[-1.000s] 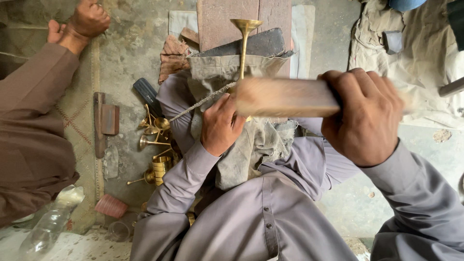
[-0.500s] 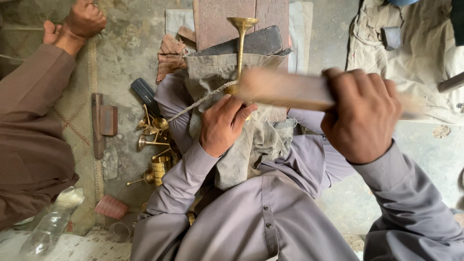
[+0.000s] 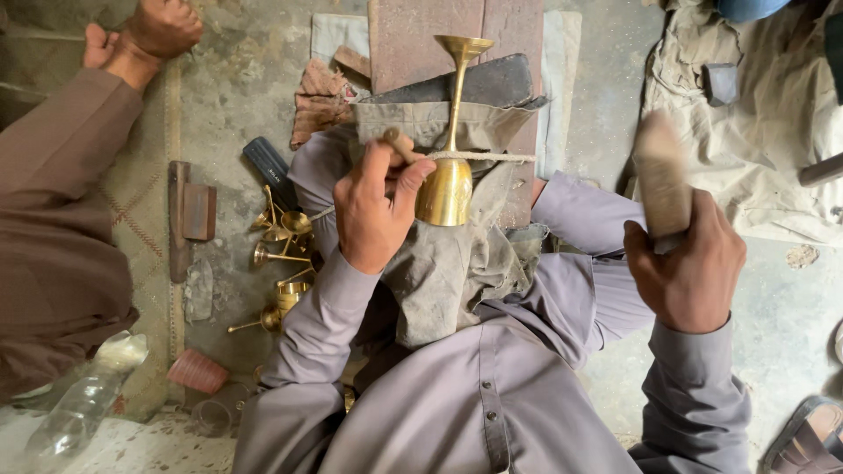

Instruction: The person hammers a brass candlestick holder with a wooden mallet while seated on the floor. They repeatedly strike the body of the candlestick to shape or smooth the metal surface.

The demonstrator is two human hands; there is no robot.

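Observation:
A brass goblet (image 3: 451,167) lies across a grey cloth (image 3: 457,263) on my lap, its foot pointing away from me. A cord (image 3: 492,157) is wrapped round its stem just above the cup. My left hand (image 3: 373,211) grips a small wooden peg at the cord's end and rests against the cup. My right hand (image 3: 680,268) is shut on a flat wooden block (image 3: 663,180), blurred and lifted off to the right, apart from the goblet.
Several more brass goblets (image 3: 283,263) lie on the concrete floor at my left knee. Another person's sleeve (image 3: 61,202) and hand (image 3: 158,26) fill the left edge. A plastic bottle (image 3: 83,399), a wooden board (image 3: 439,39) and a beige cloth (image 3: 755,132) lie around.
My right hand has swung the wooden block away from over the goblet to the right and turned it upright. The goblet's cup and the cord are now uncovered.

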